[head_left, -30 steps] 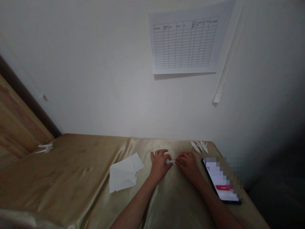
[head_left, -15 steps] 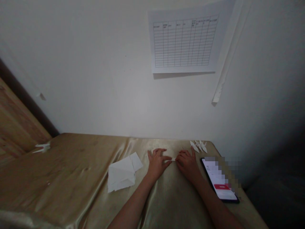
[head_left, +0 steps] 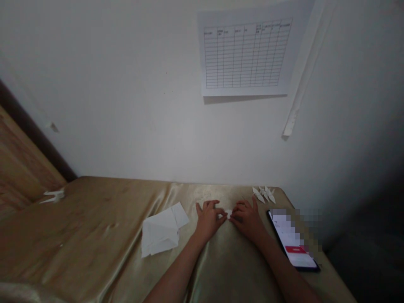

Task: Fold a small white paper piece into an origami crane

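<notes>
A small white piece of folded paper [head_left: 229,214] lies between my two hands, low over the cloth-covered table. My left hand [head_left: 209,219] pinches its left end between thumb and forefinger, the other fingers curled loosely above. From the other side my right hand [head_left: 247,216] grips the right end with its fingertips, one finger raised. Most of the paper's edges are hidden by the fingers. Left of my left hand lie overlapping white paper sheets [head_left: 160,233]. Several folded paper pieces with pointed ends [head_left: 263,194] rest beyond my right hand.
A phone [head_left: 292,240] with its screen lit lies right of my right forearm. White paper scraps [head_left: 53,196] sit at the table's far left. A satiny gold cloth [head_left: 94,235] covers the table. A printed chart [head_left: 244,54] hangs on the wall behind.
The folded paper shows wider and more of its white face between my fingers than before. Both hands have shifted only slightly. The view has moved a little.
</notes>
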Demonstrator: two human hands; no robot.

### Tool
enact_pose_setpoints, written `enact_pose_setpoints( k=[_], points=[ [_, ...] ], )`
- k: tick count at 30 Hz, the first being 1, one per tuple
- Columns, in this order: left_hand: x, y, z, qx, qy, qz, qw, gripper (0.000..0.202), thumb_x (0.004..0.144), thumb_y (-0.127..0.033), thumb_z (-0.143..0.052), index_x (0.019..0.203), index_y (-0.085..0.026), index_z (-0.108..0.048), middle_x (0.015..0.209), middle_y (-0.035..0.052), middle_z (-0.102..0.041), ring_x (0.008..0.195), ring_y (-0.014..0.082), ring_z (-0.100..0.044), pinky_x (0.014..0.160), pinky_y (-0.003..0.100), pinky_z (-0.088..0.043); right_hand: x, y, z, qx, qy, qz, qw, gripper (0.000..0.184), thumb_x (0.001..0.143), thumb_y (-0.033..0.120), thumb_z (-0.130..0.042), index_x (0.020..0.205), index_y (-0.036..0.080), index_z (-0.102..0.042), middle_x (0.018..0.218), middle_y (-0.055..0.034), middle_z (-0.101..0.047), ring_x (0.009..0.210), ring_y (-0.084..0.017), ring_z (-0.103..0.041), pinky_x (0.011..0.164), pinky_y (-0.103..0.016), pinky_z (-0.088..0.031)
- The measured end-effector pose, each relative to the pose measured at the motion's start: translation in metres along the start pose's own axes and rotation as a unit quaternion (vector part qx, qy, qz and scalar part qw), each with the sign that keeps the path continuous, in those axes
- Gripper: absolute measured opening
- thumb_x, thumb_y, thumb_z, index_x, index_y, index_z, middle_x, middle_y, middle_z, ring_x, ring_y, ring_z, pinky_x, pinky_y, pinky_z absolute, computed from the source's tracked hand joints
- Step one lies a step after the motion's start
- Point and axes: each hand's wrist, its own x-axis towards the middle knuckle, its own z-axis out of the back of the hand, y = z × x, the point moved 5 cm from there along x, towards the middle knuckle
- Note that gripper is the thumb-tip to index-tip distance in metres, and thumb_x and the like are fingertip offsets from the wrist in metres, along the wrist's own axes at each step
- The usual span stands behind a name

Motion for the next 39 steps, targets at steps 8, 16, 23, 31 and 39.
enact_pose_setpoints(
  k=[8, 16, 23, 31, 39],
  points=[
    [0.002, -0.001, 0.001, -0.014, 0.009, 0.012, 1.000, 0.010, 0.087, -0.043, -0.073, 0.092, -0.037, -0.079, 0.142, 0.0010, -0.060, 0.138, 0.0304, -0.044, 0.116, 0.078, -0.007, 0.002, 0.003, -0.002, -0.012, -0.003, -0.008, 1.000, 0.012, 0.091, 0.026, -0.066, 0.086, 0.030, -0.076, 0.096, 0.0001, -0.075, 0.118, -0.026, -0.058, 0.122, -0.066, -0.001],
    [0.005, 0.000, -0.001, -0.028, 0.011, 0.031, 0.999, 0.011, 0.088, -0.042, -0.070, 0.091, -0.034, -0.078, 0.143, 0.0004, -0.060, 0.139, 0.0315, -0.042, 0.116, 0.077, -0.006, 0.004, -0.007, -0.014, 0.009, 0.011, -0.076, 0.997, 0.013, 0.093, 0.029, -0.063, 0.087, 0.027, -0.075, 0.101, -0.0027, -0.073, 0.112, -0.027, -0.060, 0.116, -0.068, -0.014],
    [0.006, 0.003, -0.004, -0.025, 0.017, 0.042, 0.999, 0.013, 0.086, -0.037, -0.071, 0.098, -0.038, -0.077, 0.149, -0.0001, -0.054, 0.143, 0.0309, -0.040, 0.118, 0.074, -0.006, 0.003, -0.011, -0.017, 0.004, -0.009, -0.102, 0.995, 0.014, 0.091, 0.032, -0.064, 0.086, 0.028, -0.076, 0.104, -0.0041, -0.074, 0.118, -0.031, -0.055, 0.114, -0.070, -0.013],
    [0.005, 0.004, -0.004, -0.029, 0.012, 0.048, 0.998, 0.014, 0.085, -0.038, -0.072, 0.098, -0.038, -0.077, 0.149, 0.0006, -0.053, 0.143, 0.0303, -0.041, 0.119, 0.073, -0.005, 0.002, -0.012, -0.020, 0.045, -0.031, -0.114, 0.992, 0.017, 0.090, 0.033, -0.061, 0.082, 0.028, -0.076, 0.101, -0.0052, -0.074, 0.117, -0.031, -0.053, 0.112, -0.068, -0.015],
    [0.005, 0.003, -0.005, -0.025, 0.003, 0.048, 0.999, 0.013, 0.084, -0.035, -0.073, 0.096, -0.037, -0.077, 0.148, 0.0024, -0.054, 0.143, 0.0295, -0.041, 0.119, 0.073, -0.006, 0.004, -0.009, -0.020, 0.042, 0.000, -0.131, 0.990, 0.014, 0.089, 0.030, -0.063, 0.084, 0.027, -0.075, 0.107, -0.0066, -0.071, 0.118, -0.032, -0.052, 0.111, -0.071, -0.017]
  ],
)
